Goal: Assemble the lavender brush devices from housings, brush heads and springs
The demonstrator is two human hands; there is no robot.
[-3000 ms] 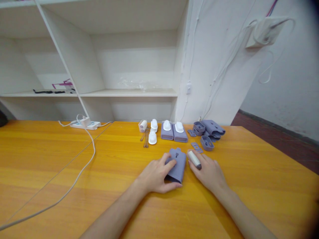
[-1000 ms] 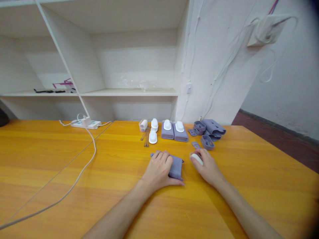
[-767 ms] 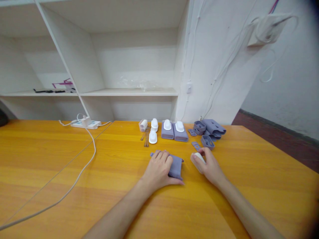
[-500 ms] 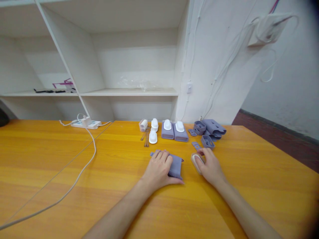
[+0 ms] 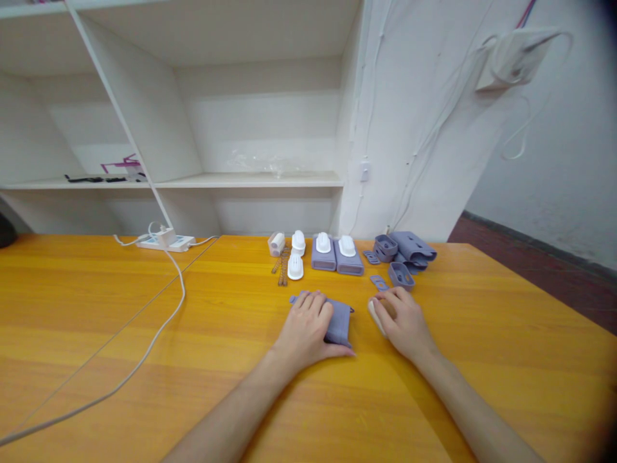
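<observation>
The left hand [image 5: 308,325], half curled, holds the case [image 5: 340,321] on the table [image 5: 212,328]. At its three o'clock, the right hand [image 5: 405,321], nearly closed, pinches a white piece [image 5: 375,318]. From this one, a cup [image 5: 401,276] lies at twelve o'clock.

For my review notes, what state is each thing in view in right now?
Left hand: closed on the purple sleeve.
Purple sleeve: lying on the table, partly covered.
Right hand: closed around the white piece.
White piece: held, partly hidden.
Purple boxes: side by side, each with a white cap on top.
Springs: lying on the table.
Nearer purple tray: open side up.
Power strip: adapter seated on it.
</observation>
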